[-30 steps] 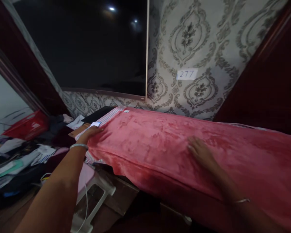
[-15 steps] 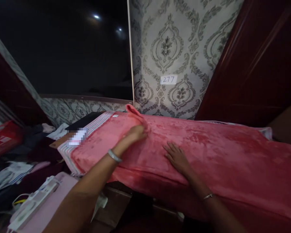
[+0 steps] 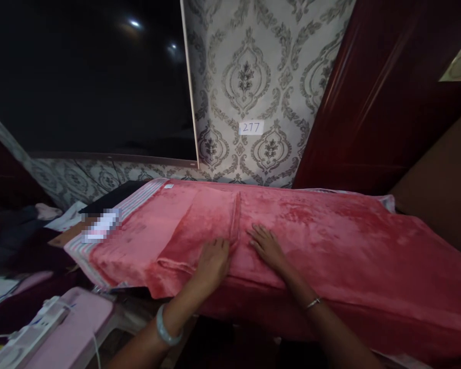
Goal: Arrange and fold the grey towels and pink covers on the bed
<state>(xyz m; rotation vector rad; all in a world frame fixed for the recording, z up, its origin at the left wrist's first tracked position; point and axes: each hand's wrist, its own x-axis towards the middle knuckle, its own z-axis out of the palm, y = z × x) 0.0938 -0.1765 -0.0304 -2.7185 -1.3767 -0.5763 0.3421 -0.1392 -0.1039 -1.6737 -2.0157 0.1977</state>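
Observation:
A long pink plush cloth lies spread over a padded board with a striped cover at its left end. A folded flap of the pink cloth lies left of centre, its crease running front to back. My left hand rests flat on this flap near the front edge, fingers stretched out, a pale bangle on the wrist. My right hand lies flat on the cloth just right of the crease, fingers spread, a thin bracelet on the wrist. Neither hand holds anything.
A patterned grey wall carries a paper label "277". A dark screen fills the upper left. A dark red wooden panel stands at the right. A pink stool with a white power strip sits at the lower left beside piled clothes.
My left hand lifted the cloth's left part, folded it over toward the front, and now presses it flat. My right hand stayed pressed on the cloth. The view shifted to the right.

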